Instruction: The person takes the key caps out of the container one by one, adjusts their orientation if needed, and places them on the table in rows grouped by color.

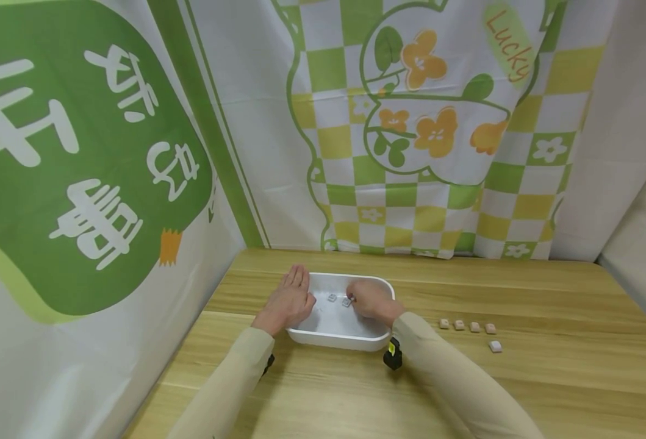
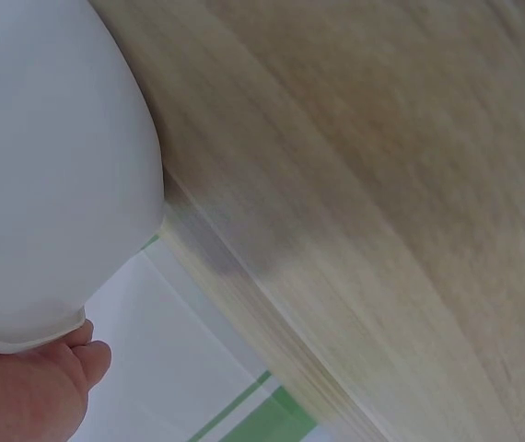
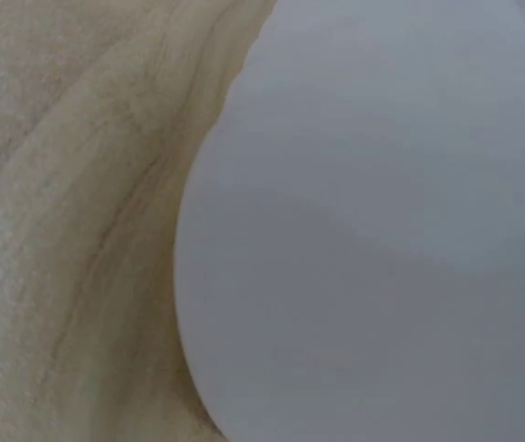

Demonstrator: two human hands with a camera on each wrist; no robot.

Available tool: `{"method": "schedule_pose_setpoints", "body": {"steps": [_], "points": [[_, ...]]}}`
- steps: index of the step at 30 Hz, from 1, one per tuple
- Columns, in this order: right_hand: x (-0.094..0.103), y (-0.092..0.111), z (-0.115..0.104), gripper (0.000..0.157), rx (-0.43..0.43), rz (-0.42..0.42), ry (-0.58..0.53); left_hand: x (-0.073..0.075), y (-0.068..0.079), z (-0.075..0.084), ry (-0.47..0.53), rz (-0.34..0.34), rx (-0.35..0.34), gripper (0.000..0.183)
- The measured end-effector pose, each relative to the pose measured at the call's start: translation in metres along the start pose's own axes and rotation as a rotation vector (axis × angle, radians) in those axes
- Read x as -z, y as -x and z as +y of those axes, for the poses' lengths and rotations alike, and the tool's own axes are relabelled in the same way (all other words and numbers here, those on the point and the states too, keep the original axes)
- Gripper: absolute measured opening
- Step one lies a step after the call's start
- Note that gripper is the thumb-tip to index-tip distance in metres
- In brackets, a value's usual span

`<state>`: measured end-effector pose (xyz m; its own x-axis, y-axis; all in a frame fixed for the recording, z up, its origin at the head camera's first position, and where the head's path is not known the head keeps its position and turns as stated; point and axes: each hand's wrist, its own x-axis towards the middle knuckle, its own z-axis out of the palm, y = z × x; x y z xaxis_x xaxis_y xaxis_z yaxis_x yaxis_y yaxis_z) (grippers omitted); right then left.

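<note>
A white rectangular tray (image 1: 333, 326) stands on the wooden table. My left hand (image 1: 288, 300) rests on its left rim, fingers straight and pointing away, the thumb side over the inside. In the left wrist view that hand (image 2: 28, 396) lies along the rim, with the outer wall bare. My right hand (image 1: 371, 299) reaches over the right side, and its curled fingertips pinch a small greyish keycap (image 1: 346, 302) near the tray floor. Just left of it lies another greyish keycap (image 1: 332, 297). The right wrist view shows the tray wall (image 3: 364, 239) but no fingers.
Right of the tray, several beige keycaps (image 1: 459, 325) lie in a row on the table (image 1: 355, 390). A whiter keycap (image 1: 495, 346) sits nearer, below the row's right end. Printed cloth (image 1: 388, 201) hangs behind the table and along its left side.
</note>
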<state>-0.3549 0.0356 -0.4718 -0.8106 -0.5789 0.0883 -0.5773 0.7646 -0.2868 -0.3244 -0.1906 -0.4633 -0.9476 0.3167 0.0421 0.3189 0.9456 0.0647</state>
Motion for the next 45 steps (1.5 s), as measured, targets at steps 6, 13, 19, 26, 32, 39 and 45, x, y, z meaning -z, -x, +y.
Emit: {"method": "schedule_pose_setpoints", "body": {"steps": [6,13,19,26,32,39,45], "points": [[0.002,0.003,0.000,0.008,-0.019,0.010,0.043,-0.001,-0.001,0.000,-0.004,-0.005,0.010,0.064],[0.003,0.005,-0.001,0.013,0.004,0.021,0.116,-0.001,-0.001,0.000,0.006,0.005,0.005,0.064],[0.003,0.003,0.001,0.010,0.036,0.000,0.120,-0.001,-0.001,0.000,0.005,0.005,0.002,0.064],[0.006,0.002,0.002,0.009,0.023,-0.069,0.084,0.001,0.000,0.000,0.009,0.004,0.002,0.064],[0.007,0.004,0.000,0.019,0.002,-0.069,0.078,0.001,0.002,0.002,0.023,0.000,0.004,0.064],[0.015,0.007,-0.004,0.012,-0.040,-0.065,-0.016,-0.001,0.001,0.000,0.015,0.010,0.000,0.064],[0.026,0.015,-0.007,0.014,-0.018,-0.015,-0.118,-0.002,0.000,-0.001,-0.002,0.022,-0.010,0.064]]}}
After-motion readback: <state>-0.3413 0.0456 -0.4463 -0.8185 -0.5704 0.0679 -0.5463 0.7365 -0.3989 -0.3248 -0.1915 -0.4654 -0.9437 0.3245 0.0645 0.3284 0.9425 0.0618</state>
